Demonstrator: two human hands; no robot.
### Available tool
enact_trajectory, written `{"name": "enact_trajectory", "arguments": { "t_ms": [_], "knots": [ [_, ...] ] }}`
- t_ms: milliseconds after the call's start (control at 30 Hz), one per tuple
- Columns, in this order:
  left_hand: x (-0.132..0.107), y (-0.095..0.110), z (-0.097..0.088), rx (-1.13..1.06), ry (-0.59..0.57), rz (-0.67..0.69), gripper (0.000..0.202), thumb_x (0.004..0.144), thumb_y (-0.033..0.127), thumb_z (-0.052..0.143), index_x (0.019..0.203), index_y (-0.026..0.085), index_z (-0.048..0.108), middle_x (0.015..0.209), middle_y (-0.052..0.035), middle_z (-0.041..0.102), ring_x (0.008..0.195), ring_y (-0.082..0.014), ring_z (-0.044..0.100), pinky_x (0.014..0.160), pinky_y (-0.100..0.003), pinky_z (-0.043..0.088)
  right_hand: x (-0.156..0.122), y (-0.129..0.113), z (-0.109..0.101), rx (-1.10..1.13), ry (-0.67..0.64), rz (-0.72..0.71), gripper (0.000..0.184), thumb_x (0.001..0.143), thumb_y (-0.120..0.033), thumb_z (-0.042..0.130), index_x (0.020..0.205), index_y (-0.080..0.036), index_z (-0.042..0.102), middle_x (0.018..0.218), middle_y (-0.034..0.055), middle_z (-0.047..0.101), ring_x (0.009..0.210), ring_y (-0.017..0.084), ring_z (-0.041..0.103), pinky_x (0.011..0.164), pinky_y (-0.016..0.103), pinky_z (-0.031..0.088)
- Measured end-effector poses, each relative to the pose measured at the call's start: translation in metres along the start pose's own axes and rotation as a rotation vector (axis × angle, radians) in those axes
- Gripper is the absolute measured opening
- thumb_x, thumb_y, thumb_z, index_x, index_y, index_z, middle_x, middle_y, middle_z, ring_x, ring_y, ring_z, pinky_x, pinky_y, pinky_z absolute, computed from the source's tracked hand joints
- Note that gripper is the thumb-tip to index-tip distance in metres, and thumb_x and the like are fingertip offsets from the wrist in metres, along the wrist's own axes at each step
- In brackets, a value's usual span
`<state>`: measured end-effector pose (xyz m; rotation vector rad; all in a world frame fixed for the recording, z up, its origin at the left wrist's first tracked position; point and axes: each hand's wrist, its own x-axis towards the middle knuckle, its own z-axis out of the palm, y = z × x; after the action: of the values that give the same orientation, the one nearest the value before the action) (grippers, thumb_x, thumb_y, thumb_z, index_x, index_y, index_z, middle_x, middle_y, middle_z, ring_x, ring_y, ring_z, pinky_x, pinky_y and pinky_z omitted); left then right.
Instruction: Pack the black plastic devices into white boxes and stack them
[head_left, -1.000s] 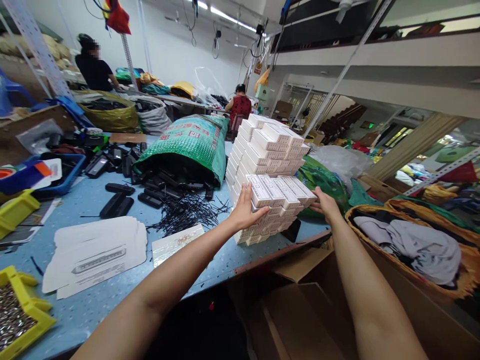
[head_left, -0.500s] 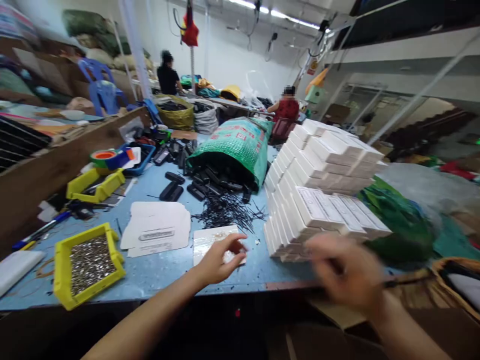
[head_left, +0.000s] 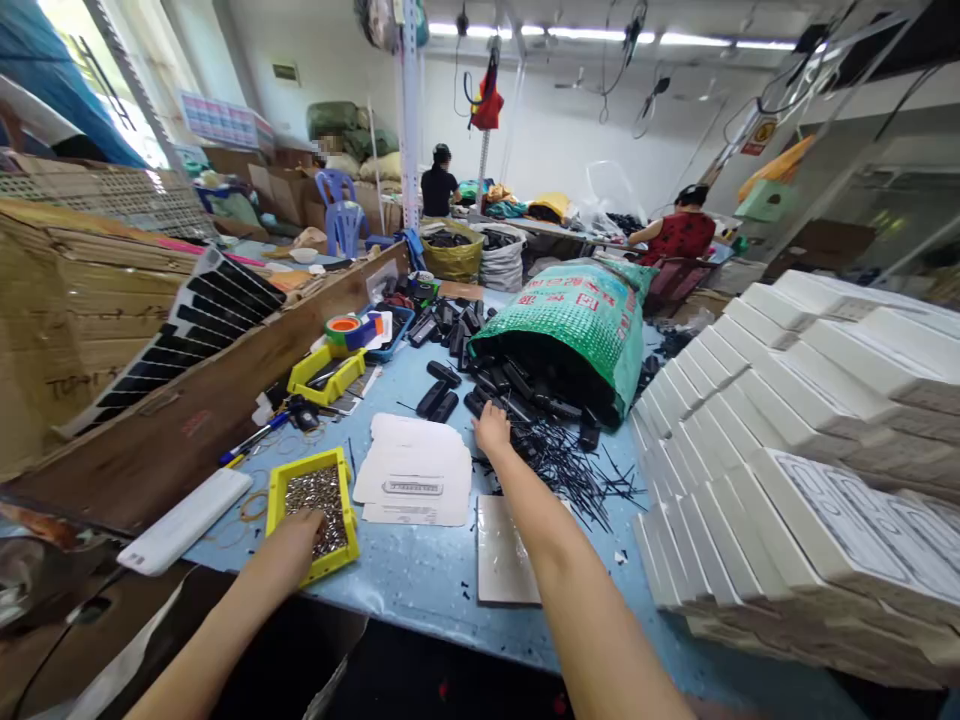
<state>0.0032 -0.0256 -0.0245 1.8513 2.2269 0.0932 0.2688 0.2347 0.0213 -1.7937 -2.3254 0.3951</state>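
Note:
My left hand (head_left: pixel 294 545) dips into a yellow tray (head_left: pixel 279 490) of small shiny metal pieces (head_left: pixel 319 492). Its fingers are bent together among the pieces, and the fingertips are partly hidden. My right hand (head_left: pixel 493 430) stretches forward to the edge of a pile of black parts. Its fingers close on a black plastic case (head_left: pixel 474 402) in front of the green woven sack (head_left: pixel 570 320). Thin black strips (head_left: pixel 570 465) lie heaped just right of that hand. Below the forearm is a small flat board (head_left: pixel 499 560) with a clear, shiny covering.
Stacked white boxes (head_left: pixel 720 460) rise on the right. A white card sheet (head_left: pixel 412 465) lies between my hands. Another yellow tray (head_left: pixel 326 375), tape rolls (head_left: pixel 345 328) and a wooden side board (head_left: pixel 195 410) are at left. Two people sit farther back.
My view has swung left. My left hand has moved from over the flat board into the tray of metal pieces. My right hand has left the white boxes and reached the black cases.

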Motion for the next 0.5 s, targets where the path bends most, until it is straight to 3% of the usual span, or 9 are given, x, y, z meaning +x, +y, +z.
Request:
{"name": "enact_trajectory", "arguments": {
  "t_ms": [133,267,367,433,500],
  "knots": [
    [-0.001,0.0,-0.009,-0.128,0.086,-0.003,0.026,0.085,0.018,0.038,0.075,0.016,0.062,0.082,-0.0125,0.068,0.08,-0.0264,0.064,0.076,-0.036,0.047,-0.002,0.005,0.019,0.009,0.036,0.084,0.041,0.085,-0.024,0.06,0.116,0.003,0.057,0.12,0.0303,0.053,0.118,0.038,0.047,0.098,0.046,0.034],
    [-0.01,0.011,-0.027,-0.416,0.33,-0.094,0.024,0.079,0.036,0.053,0.083,0.018,0.069,0.089,-0.0087,0.072,0.083,-0.0249,0.066,0.079,-0.034,0.049,-0.023,0.017,0.012,0.104,0.042,0.057,0.043,0.083,-0.023,0.063,0.121,-0.007,0.052,0.11,0.0186,0.062,0.107,0.028,0.057,0.094,0.039,0.04],
    [-0.022,0.048,-0.032,-0.935,0.328,-0.261,0.033,0.069,0.046,0.067,0.085,0.018,0.071,0.084,-0.0064,0.073,0.073,-0.0204,0.065,0.073,-0.031,0.052,-0.064,0.029,0.007,0.382,0.091,-0.008,0.044,0.093,-0.033,0.047,0.133,-0.016,0.041,0.124,0.0116,0.057,0.101,0.019,0.06,0.081,0.03,0.048],
    [-0.028,0.087,-0.026,-1.351,0.222,-0.301,0.038,0.062,0.046,0.075,0.083,0.015,0.071,0.084,-0.0068,0.073,0.068,-0.0172,0.064,0.068,-0.029,0.054,-0.103,0.042,0.007,0.702,0.071,-0.1,0.048,0.087,-0.036,0.055,0.13,-0.019,0.047,0.126,0.0093,0.056,0.101,0.019,0.06,0.079,0.029,0.049],
    [-0.031,0.127,-0.014,-1.67,0.094,-0.333,0.035,0.057,0.041,0.082,0.078,0.015,0.07,0.083,-0.0057,0.072,0.068,-0.0138,0.063,0.066,-0.025,0.053,-0.144,0.055,0.006,0.994,-0.011,-0.127,0.045,0.073,-0.036,0.071,0.113,-0.018,0.061,0.111,0.0072,0.063,0.095,0.022,0.06,0.079,0.032,0.048]
  ]
}}
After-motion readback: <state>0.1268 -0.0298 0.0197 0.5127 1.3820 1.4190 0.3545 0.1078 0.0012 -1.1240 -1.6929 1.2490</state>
